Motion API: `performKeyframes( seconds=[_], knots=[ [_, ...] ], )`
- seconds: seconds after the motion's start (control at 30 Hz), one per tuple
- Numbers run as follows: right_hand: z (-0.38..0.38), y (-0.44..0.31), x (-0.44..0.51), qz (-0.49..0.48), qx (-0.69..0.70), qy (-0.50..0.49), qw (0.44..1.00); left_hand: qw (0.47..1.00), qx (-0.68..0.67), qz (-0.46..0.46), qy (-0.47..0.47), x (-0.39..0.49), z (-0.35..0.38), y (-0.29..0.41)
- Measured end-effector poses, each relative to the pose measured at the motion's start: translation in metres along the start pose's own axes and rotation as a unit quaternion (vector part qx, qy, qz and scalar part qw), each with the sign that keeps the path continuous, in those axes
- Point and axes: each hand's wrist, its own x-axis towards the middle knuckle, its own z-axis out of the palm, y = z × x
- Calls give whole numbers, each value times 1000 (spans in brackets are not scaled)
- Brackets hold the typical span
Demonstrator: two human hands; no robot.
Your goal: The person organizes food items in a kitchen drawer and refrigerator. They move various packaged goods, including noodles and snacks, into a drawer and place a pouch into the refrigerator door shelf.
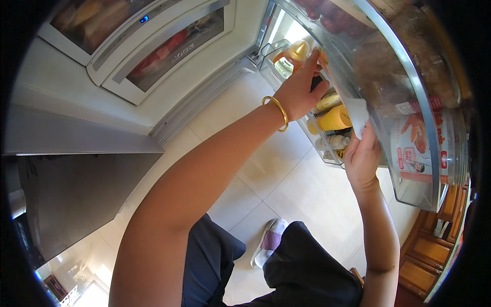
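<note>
My left hand (pixel 301 90), with a gold bangle at the wrist, reaches into the lower shelf (pixel 274 69) of an open refrigerator door. It is beside a squeeze bottle (pixel 293 57) with a gold pointed cap and amber contents. The fingertips are partly hidden by the upper door shelf (pixel 416 76), so I cannot tell whether they grip anything. A dark object (pixel 316 83) shows behind the fingers. My right hand (pixel 362 157) pinches a white cloth or paper sheet (pixel 358 111) below the upper shelf. Near it in the lower shelf are a yellow bottle (pixel 335 118) and a small white-capped bottle (pixel 333 142).
A clear jar with a printed label (pixel 420 149) and bagged food (pixel 402 65) fill the upper shelf. Freezer-style drawers (pixel 172 50) with clear windows line the cabinet at left. Below are pale floor tiles (pixel 264 176); wooden cabinets (pixel 429 245) stand at lower right.
</note>
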Motion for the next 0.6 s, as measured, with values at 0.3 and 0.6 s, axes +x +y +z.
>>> performKeyframes(
  seconds=[0.3, 0.6],
  knots=[
    [-12, -30, 37, 36, -108, -60, 992, 921, 376, 101, 10, 18, 27, -60],
    [-14, -27, 54, 117, -104, -153, 976, 955, 276, 104, -20, 22, 19, -51]
  ],
)
